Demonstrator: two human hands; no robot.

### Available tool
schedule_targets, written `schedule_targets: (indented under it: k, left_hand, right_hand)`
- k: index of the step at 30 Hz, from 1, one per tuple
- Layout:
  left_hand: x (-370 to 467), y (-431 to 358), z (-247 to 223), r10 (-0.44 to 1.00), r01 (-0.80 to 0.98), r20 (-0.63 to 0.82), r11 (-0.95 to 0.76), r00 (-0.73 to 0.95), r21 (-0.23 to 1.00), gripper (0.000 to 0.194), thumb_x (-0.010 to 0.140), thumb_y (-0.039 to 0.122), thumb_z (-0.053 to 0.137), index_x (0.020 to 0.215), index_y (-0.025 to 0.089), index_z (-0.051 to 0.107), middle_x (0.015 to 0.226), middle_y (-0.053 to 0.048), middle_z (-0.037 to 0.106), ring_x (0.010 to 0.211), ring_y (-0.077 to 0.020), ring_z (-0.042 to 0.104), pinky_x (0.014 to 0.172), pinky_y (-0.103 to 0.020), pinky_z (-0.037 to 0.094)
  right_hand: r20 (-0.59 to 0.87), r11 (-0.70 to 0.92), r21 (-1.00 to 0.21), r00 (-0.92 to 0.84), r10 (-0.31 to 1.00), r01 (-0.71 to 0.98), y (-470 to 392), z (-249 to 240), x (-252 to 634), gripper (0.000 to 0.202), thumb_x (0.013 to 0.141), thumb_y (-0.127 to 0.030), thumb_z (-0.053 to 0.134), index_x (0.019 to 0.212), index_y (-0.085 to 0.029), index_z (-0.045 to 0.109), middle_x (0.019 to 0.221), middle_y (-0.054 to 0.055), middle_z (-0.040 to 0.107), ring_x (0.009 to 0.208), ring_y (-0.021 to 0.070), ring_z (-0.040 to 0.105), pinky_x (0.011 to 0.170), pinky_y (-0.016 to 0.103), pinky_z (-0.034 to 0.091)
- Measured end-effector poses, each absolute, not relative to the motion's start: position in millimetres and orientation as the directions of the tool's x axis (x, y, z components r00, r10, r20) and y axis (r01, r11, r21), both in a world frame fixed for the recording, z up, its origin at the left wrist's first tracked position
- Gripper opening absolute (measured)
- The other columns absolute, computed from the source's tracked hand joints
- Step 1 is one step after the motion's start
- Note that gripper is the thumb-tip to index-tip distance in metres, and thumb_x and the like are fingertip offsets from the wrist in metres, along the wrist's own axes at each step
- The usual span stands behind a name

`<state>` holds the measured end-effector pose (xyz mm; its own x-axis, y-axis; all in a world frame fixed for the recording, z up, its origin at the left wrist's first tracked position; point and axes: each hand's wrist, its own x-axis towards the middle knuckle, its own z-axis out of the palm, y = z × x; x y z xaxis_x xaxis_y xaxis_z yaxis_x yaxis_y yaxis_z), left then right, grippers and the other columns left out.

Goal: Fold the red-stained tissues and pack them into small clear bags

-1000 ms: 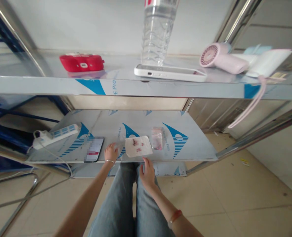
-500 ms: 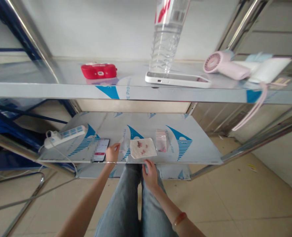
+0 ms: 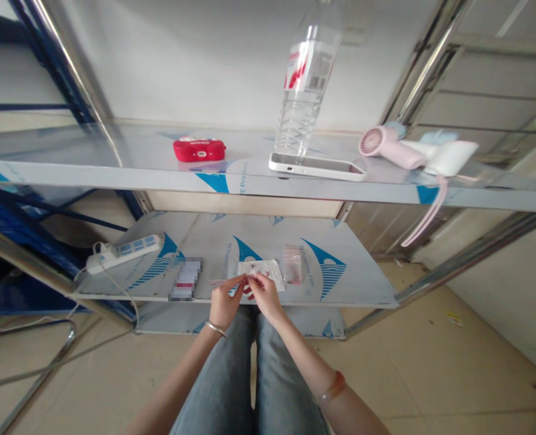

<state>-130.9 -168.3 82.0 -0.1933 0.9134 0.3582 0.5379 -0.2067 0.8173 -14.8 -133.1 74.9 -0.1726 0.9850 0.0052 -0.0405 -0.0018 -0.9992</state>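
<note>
A film-covered lower shelf [image 3: 362, 281] bears a white sheet [image 3: 274, 279] near its front edge, with small reddish items on it. From the sheet, a clear packet [image 3: 292, 266] lies just beside it between two and three o'clock; a dark phone [image 3: 187, 279] and, farther out, a white power strip [image 3: 136, 248] lie toward nine. On the upper shelf [image 3: 136, 145] lies a white-cased phone [image 3: 317, 168]; from it, a clear bottle [image 3: 299, 115] stands at eleven o'clock, a red case [image 3: 199, 151] sits toward nine, and a pink fan [image 3: 397, 151] lies between two and three.
</note>
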Motion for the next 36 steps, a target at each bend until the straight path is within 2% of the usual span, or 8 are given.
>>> schedule_targets:
  k: [6, 13, 18, 22, 26, 29, 32, 36]
  left_hand:
    - [-135, -173, 95, 0.943, 0.431, 0.310, -0.232, -0.120, 0.872, 0.022, 0.080, 0.030, 0.056, 0.094, 0.020, 0.070, 0.094, -0.004, 0.072, 0.085, -0.0201, 0.068, 0.079, -0.030, 0.053]
    - [-143, -179, 125, 0.965, 0.332, 0.211, -0.253, 0.159, 0.909, 0.017, 0.080, 0.032, 0.054, 0.079, 0.016, 0.060, 0.071, -0.003, 0.068, 0.064, -0.0126, 0.063, 0.061, -0.021, 0.048]
    - [-141, -182, 141, 0.938, 0.177, 0.068, -0.135, 0.340, 0.975, 0.030, 0.083, 0.043, 0.047, 0.073, 0.015, 0.054, 0.058, 0.000, 0.060, 0.049, -0.0088, 0.056, 0.045, -0.017, 0.039]
    - [-133, -184, 144, 0.937, 0.064, 0.072, -0.100, 0.343, 0.993, 0.032, 0.083, 0.045, 0.049, 0.072, 0.015, 0.053, 0.057, 0.001, 0.059, 0.045, -0.0078, 0.054, 0.040, -0.017, 0.032]
    - [-127, -186, 144, 0.944, 0.000, 0.071, -0.075, 0.323, 0.997, 0.031, 0.083, 0.044, 0.048, 0.073, 0.015, 0.053, 0.061, -0.001, 0.060, 0.048, -0.0093, 0.057, 0.041, -0.017, 0.034]
    - [-126, -186, 144, 0.947, 0.068, 0.088, -0.115, 0.309, 0.991, 0.030, 0.085, 0.042, 0.043, 0.074, 0.016, 0.052, 0.062, -0.001, 0.060, 0.052, -0.0112, 0.059, 0.046, -0.019, 0.039]
    - [-125, -188, 144, 0.971, 0.335, 0.151, -0.207, 0.186, 0.919, 0.024, 0.086, 0.032, 0.041, 0.070, 0.017, 0.051, 0.062, -0.001, 0.061, 0.055, -0.0117, 0.060, 0.054, -0.020, 0.040]
    - [-121, -193, 143, 0.980, 0.806, 0.197, -0.127, 0.013, 0.579, 0.014, 0.085, 0.026, 0.047, 0.077, 0.020, 0.056, 0.067, -0.002, 0.065, 0.061, -0.0154, 0.062, 0.058, -0.021, 0.037]
  right_hand:
    - [0.023, 0.008, -0.998, -0.241, 0.970, -0.063, -135, 93, -2, 0.029, 0.071, -0.044, 0.061, 0.074, -0.015, 0.060, 0.065, 0.002, 0.064, 0.055, 0.0133, 0.062, 0.042, 0.019, 0.046]
    - [-0.002, 0.009, -1.000, -0.345, 0.939, 0.030, -142, 111, 7, 0.024, 0.073, -0.040, 0.061, 0.068, -0.017, 0.056, 0.056, -0.003, 0.059, 0.044, 0.0087, 0.053, 0.039, 0.018, 0.042]
    - [0.024, 0.007, -0.999, -0.396, 0.918, -0.045, -151, 120, 5, 0.028, 0.078, -0.046, 0.056, 0.069, -0.019, 0.055, 0.051, -0.004, 0.054, 0.043, 0.0092, 0.052, 0.039, 0.018, 0.037]
    - [0.020, -0.001, -0.999, -0.391, 0.920, -0.052, -158, 127, 8, 0.032, 0.079, -0.052, 0.052, 0.071, -0.021, 0.052, 0.051, -0.004, 0.053, 0.045, 0.0099, 0.051, 0.042, 0.020, 0.037]
    - [0.024, -0.004, -0.997, -0.380, 0.925, -0.071, -162, 132, 13, 0.030, 0.080, -0.050, 0.051, 0.073, -0.021, 0.051, 0.053, -0.004, 0.053, 0.047, 0.0102, 0.051, 0.044, 0.020, 0.038]
    - [0.056, 0.037, -0.997, -0.357, 0.932, -0.062, -160, 131, 16, 0.025, 0.081, -0.045, 0.049, 0.073, -0.021, 0.049, 0.054, -0.005, 0.052, 0.047, 0.0103, 0.049, 0.045, 0.020, 0.037]
    - [0.136, 0.161, -0.986, -0.333, 0.933, 0.049, -158, 129, 17, 0.022, 0.081, -0.040, 0.046, 0.070, -0.021, 0.046, 0.055, -0.005, 0.049, 0.050, 0.0106, 0.048, 0.049, 0.021, 0.037]
    - [0.252, 0.319, -0.917, -0.270, 0.929, 0.242, -158, 123, 15, 0.016, 0.081, -0.032, 0.045, 0.069, -0.021, 0.046, 0.061, -0.003, 0.049, 0.058, 0.0130, 0.049, 0.057, 0.024, 0.040]
